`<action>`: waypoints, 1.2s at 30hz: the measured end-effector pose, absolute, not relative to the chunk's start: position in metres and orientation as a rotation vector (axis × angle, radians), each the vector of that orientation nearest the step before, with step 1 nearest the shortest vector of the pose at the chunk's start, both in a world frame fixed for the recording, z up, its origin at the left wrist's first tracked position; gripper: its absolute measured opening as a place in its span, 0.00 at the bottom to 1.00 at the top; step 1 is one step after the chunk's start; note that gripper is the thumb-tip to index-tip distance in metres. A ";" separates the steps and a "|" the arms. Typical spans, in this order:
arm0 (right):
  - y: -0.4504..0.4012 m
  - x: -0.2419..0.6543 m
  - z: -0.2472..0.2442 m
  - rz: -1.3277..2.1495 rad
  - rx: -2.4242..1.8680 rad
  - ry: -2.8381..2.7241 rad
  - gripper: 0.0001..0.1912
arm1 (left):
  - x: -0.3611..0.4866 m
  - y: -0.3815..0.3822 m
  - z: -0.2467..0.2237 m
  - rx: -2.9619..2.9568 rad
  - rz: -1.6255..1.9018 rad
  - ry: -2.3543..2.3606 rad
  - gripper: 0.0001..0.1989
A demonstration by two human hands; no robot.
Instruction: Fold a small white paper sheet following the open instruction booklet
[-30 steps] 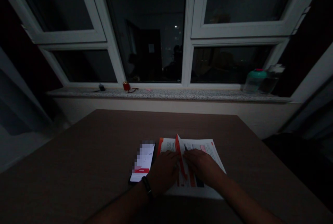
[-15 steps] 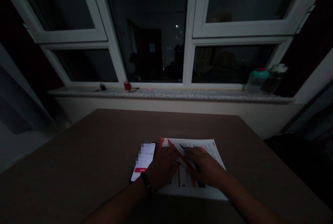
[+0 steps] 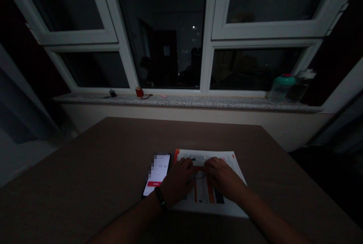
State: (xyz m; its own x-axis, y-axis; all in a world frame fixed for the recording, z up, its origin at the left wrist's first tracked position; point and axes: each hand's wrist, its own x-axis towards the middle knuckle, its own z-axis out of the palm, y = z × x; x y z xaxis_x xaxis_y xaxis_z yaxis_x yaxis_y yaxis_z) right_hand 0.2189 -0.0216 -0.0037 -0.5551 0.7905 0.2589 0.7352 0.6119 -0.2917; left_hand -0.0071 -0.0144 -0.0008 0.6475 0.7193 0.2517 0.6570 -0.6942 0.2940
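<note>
A short red strip (image 3: 199, 168) stretches between my two hands; I cannot make out its material or kind. My left hand (image 3: 179, 178) has its fingers closed at the strip's left end. At the right end, my right hand (image 3: 219, 176) also holds it with bent fingers. Both hands are over a printed sheet or booklet (image 3: 210, 208) with orange and dark blocks, which lies on the table. A thin dark curved line (image 3: 200, 177) shows just below the strip. Left of the left hand lies a lit phone (image 3: 159, 170) with a red button on its screen.
The brown table (image 3: 99, 168) reaches toward a speckled windowsill (image 3: 193, 101). On the sill stand a small red jar (image 3: 139, 92), a small dark bottle (image 3: 112, 93), and a clear container with a teal lid (image 3: 283, 85) beside another clear bottle (image 3: 302, 85). Dark windows rise behind.
The red strip, formerly long and slanting across the sheet, now shows as a short level piece between my fingers. My hands have shifted only slightly.
</note>
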 end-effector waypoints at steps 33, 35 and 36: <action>-0.017 0.211 -0.008 0.225 -1.265 -2.489 0.09 | 0.001 -0.012 -0.003 2.744 0.417 1.120 0.09; -0.016 0.211 -0.009 0.264 -1.279 -2.454 0.08 | 0.000 -0.014 -0.001 2.714 0.443 1.116 0.08; -0.016 0.211 -0.010 0.295 -1.276 -2.433 0.07 | 0.000 -0.014 -0.001 2.704 0.456 1.118 0.08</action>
State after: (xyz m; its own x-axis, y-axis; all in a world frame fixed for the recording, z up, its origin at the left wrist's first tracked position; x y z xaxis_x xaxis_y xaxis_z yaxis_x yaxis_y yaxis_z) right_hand 0.2110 -0.0162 -0.0098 -0.5177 0.8238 0.2308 0.7449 0.5667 -0.3520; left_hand 0.0003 -0.0140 -0.0010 0.6704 0.7113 0.2111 0.6562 -0.7012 0.2787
